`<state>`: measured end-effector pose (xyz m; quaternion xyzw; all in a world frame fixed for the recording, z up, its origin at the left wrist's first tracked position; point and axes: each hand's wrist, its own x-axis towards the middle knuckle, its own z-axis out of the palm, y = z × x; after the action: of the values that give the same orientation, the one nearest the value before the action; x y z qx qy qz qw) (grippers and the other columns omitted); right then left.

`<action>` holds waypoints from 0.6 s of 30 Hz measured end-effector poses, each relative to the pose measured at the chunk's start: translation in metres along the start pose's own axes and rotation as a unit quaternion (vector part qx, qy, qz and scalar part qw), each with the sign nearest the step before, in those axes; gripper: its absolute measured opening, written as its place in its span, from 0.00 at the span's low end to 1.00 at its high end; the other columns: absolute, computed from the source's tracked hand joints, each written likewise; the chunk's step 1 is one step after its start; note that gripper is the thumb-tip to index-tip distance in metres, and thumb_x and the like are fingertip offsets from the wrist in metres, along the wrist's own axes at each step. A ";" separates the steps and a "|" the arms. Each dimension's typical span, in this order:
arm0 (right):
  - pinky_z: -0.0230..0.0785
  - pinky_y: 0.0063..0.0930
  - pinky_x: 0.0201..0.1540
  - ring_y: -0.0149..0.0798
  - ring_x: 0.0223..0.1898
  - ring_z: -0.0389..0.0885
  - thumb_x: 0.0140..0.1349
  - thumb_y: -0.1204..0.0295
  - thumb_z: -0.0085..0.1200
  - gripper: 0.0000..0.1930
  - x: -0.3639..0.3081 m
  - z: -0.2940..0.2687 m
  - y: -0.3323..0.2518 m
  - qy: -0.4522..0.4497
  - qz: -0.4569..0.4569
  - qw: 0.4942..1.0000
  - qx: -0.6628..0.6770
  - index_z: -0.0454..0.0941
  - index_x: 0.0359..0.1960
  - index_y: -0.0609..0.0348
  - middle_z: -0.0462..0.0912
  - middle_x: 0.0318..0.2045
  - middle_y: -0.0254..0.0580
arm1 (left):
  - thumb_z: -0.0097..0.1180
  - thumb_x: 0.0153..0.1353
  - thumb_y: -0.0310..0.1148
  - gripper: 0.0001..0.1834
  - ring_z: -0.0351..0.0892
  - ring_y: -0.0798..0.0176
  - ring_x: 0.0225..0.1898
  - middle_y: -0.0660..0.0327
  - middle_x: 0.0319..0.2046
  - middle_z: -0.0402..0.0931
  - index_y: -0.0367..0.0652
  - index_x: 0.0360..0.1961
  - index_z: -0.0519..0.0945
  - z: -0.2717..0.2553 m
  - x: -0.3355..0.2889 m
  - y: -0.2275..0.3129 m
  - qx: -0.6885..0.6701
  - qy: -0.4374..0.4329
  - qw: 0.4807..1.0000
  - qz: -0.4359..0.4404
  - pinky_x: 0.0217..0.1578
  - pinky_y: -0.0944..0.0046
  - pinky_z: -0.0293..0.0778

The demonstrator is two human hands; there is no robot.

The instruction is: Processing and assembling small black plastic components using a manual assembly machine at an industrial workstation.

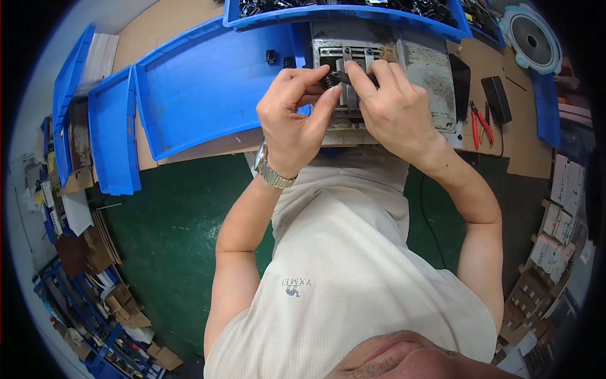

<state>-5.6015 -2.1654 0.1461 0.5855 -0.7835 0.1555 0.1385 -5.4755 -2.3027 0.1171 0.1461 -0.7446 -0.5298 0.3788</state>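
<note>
My left hand (291,120), with a metal-band watch on its wrist, pinches a small black part (330,80) between thumb and forefinger. My right hand (398,104) comes in from the other side, fingers closed around a dark, slim piece (342,77) whose tip meets the black part; its kind is too small to tell. Both hands are over a metal fixture (347,53) with rails and slots on the bench. Fingers cover part of the fixture. Left of it, a loose black part (270,57) lies in a wide blue tray (189,95).
A blue bin (353,26) heaped with black parts stands behind the fixture. Red-handled pliers (475,126) and a black box-like object (497,101) lie on the right of the bench, with a round fan (531,41) beyond. Another blue tray (113,132) sits far left.
</note>
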 end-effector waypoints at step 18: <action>0.77 0.36 0.36 0.43 0.39 0.82 0.66 0.62 0.60 0.11 -0.004 0.010 0.095 0.061 0.104 0.987 -0.108 0.83 0.43 0.54 0.78 0.34 0.38 | 0.54 0.74 0.28 0.15 0.89 0.59 0.35 0.44 0.41 0.85 0.33 0.58 0.78 -0.006 0.018 -0.019 -0.409 -0.065 0.856 -0.308 0.37 0.65 0.87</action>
<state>-5.6921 -2.1412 0.1275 0.4719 -0.8423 0.1191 0.2317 -5.4871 -2.3256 0.1086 0.1651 -0.4003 -0.8847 0.1729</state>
